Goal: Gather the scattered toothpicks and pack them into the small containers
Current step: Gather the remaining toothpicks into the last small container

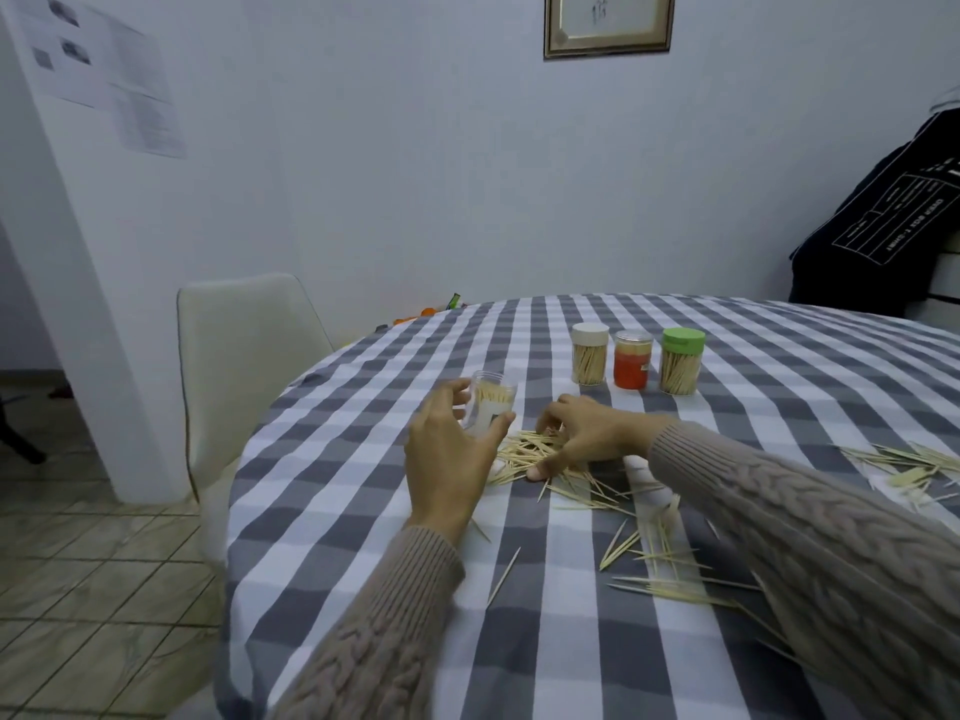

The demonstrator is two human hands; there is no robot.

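left hand (451, 454): holds open jar (491, 405), part-filled | right hand (582, 439): fingers curled, raking toothpicks (524, 452) on counter (363, 491), just beside jar | risk: tilted jar may spill; loose bunch may splay at the mouth

Both arms wear beige-grey cable-knit sweater sleeves (810, 517) with ribbed cuffs ending at the wrists.

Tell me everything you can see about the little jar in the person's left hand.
The clear jar looks like transparent plastic, small and round, with no lid on. It is already partly filled with pale toothpicks standing on end. The left hand grips it by the side, tilted a little, just above the checked tablecloth, beside the loose toothpick pile.
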